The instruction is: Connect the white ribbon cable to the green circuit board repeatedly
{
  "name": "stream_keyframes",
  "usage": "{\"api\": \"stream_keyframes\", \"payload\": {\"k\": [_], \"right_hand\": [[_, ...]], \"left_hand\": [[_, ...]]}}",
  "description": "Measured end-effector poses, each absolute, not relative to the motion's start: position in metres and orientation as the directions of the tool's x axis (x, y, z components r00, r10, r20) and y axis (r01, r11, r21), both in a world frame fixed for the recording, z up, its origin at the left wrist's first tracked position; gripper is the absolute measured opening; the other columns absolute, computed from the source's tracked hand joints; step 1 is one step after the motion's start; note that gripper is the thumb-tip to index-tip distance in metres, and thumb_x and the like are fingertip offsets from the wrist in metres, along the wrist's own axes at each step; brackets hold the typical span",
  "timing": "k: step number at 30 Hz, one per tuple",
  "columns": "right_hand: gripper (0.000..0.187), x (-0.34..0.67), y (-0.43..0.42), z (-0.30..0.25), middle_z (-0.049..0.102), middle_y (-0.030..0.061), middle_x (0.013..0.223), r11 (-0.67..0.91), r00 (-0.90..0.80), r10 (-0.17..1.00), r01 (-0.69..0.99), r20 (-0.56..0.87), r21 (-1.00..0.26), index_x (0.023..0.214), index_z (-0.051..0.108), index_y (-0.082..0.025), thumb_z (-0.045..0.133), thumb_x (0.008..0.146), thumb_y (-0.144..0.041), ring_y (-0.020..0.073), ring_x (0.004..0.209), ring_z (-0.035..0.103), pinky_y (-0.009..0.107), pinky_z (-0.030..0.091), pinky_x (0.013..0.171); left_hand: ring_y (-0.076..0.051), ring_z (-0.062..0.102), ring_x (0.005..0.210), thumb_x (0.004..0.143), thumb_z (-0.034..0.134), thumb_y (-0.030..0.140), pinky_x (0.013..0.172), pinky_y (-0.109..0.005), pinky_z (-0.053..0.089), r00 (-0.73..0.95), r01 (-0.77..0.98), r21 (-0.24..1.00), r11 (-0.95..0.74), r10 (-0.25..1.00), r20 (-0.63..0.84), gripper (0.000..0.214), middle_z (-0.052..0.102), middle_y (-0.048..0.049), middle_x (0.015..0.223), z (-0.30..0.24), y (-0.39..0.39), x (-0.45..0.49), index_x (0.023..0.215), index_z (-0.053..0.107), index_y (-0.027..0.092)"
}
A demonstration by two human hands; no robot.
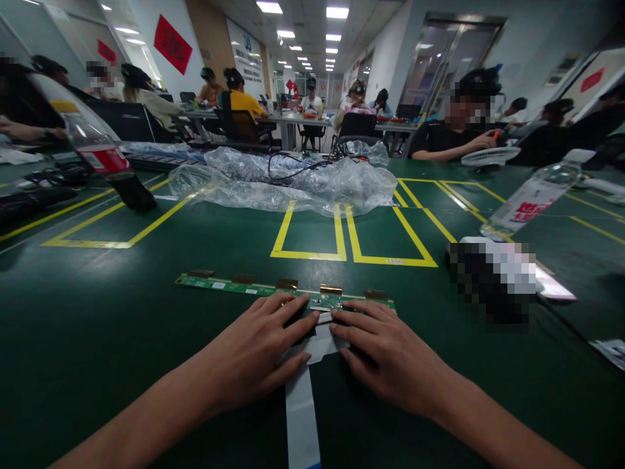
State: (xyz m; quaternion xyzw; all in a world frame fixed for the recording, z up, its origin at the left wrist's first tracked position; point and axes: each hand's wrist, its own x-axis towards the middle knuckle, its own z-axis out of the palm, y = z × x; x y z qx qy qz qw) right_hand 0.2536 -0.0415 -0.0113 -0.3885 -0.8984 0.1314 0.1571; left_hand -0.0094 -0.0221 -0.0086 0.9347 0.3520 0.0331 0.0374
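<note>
"Where is the green board (235, 286)?"
"On the table (112, 312), at the fingertips of the spread left hand (266, 345) and right hand (378, 342). Whether they pinch, I cannot tell."
"Better to keep the white ribbon (301, 413) straight."

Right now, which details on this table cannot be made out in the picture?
Head view: green board, partly covered by the left hand and the right hand.
Head view: white strip, its near end cut off by the bottom edge.
Head view: print on the board's labels, too small to read.
Head view: dark object at right, blurred by mosaic squares.
</note>
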Motion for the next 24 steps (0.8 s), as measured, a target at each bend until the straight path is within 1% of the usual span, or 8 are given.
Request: {"api": "stream_keyframes", "payload": {"k": [5, 9, 15, 19, 24], "right_hand": [[0.040, 0.2536, -0.0425, -0.0090, 0.062, 0.0057, 0.141, 0.651, -0.647, 0.746, 0.657, 0.161, -0.380, 0.135, 0.062, -0.026, 0.057, 0.095, -0.023, 0.0269, 0.134, 0.051, 0.051, 0.041, 0.112], [0.037, 0.2538, -0.0412, -0.0072, 0.062, 0.0066, 0.140, 0.655, -0.650, 0.742, 0.650, 0.165, -0.384, 0.132, 0.063, -0.025, 0.057, 0.095, -0.023, 0.0269, 0.134, 0.051, 0.051, 0.041, 0.112], [0.036, 0.2550, -0.0405, -0.0069, 0.061, 0.0079, 0.140, 0.651, -0.656, 0.743, 0.659, 0.136, -0.377, 0.131, 0.064, -0.023, 0.055, 0.097, -0.026, 0.0261, 0.132, 0.052, 0.049, 0.041, 0.112], [0.038, 0.2557, -0.0406, -0.0065, 0.058, 0.0095, 0.143, 0.642, -0.652, 0.749, 0.672, 0.114, -0.370, 0.134, 0.062, -0.023, 0.054, 0.097, -0.027, 0.0274, 0.132, 0.051, 0.050, 0.041, 0.111], [0.042, 0.2558, -0.0396, -0.0073, 0.058, 0.0096, 0.144, 0.634, -0.638, 0.758, 0.675, 0.134, -0.377, 0.137, 0.060, -0.024, 0.057, 0.095, -0.027, 0.0273, 0.131, 0.052, 0.051, 0.041, 0.111]], "left_hand": [[-0.032, 0.048, 0.136, 0.099, 0.048, 0.043, 0.107, -0.053, 0.051, 0.767, 0.629, 0.129, -0.767, 0.639, 0.061, 0.051, 0.049, -0.0078, 0.151, -0.0048, -0.0194, -0.0158, 0.148, 0.045, 0.033], [-0.032, 0.051, 0.134, 0.099, 0.047, 0.042, 0.105, -0.053, 0.052, 0.780, 0.612, 0.114, -0.783, 0.621, 0.076, 0.050, 0.050, -0.0072, 0.150, -0.0056, -0.0190, -0.0163, 0.148, 0.045, 0.034], [-0.031, 0.052, 0.131, 0.099, 0.048, 0.039, 0.105, -0.054, 0.052, 0.758, 0.645, 0.079, -0.761, 0.649, 0.062, 0.047, 0.051, -0.0082, 0.149, -0.0046, -0.0185, -0.0107, 0.145, 0.049, 0.031], [-0.030, 0.052, 0.132, 0.100, 0.047, 0.038, 0.107, -0.053, 0.051, 0.751, 0.651, 0.103, -0.752, 0.658, 0.056, 0.047, 0.050, -0.0072, 0.150, -0.0041, -0.0182, -0.0110, 0.146, 0.048, 0.030], [-0.030, 0.052, 0.132, 0.100, 0.049, 0.038, 0.106, -0.051, 0.051, 0.754, 0.634, 0.144, -0.760, 0.649, 0.105, 0.044, 0.053, -0.0071, 0.148, -0.0064, -0.0169, -0.0139, 0.143, 0.052, 0.029]]}}
